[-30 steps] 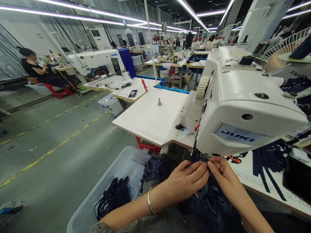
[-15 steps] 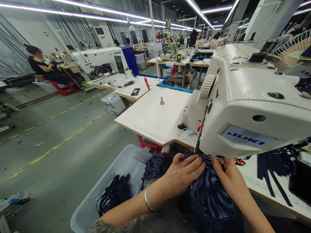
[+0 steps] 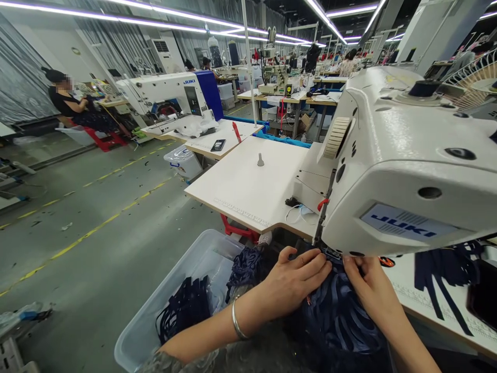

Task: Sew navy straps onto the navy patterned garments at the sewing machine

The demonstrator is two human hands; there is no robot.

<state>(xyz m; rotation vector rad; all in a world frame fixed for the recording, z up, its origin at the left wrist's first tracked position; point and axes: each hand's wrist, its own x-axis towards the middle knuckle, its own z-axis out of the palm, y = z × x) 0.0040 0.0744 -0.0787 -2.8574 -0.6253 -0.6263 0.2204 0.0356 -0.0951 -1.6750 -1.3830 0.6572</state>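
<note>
A dark blue garment piece (image 3: 345, 311) with a ribbon-like looped pattern runs from under the sewing machine head (image 3: 407, 197) down over my lap. My left hand (image 3: 293, 282), with a silver bangle at the wrist, lies over its edge just left of the needle area; its fingers are bent onto the cloth and the thumb is hidden. On the other side, my right hand (image 3: 365, 280) pinches the cloth between thumb and fingers, close below the machine head. The needle and presser foot are mostly hidden behind the head and fingers.
A clear plastic bin (image 3: 163, 290) with dark blue strips (image 3: 186, 303) stands at lower left. More dark strips (image 3: 438, 274) lie on the table at right, beside a dark phone-like object (image 3: 483, 295). A white machine table (image 3: 240, 181) extends ahead. A person (image 3: 68, 103) sits far left.
The view has shifted slightly, so the machine head appears a little farther right. Both hands keep their hold on the cloth, with little visible movement of it.
</note>
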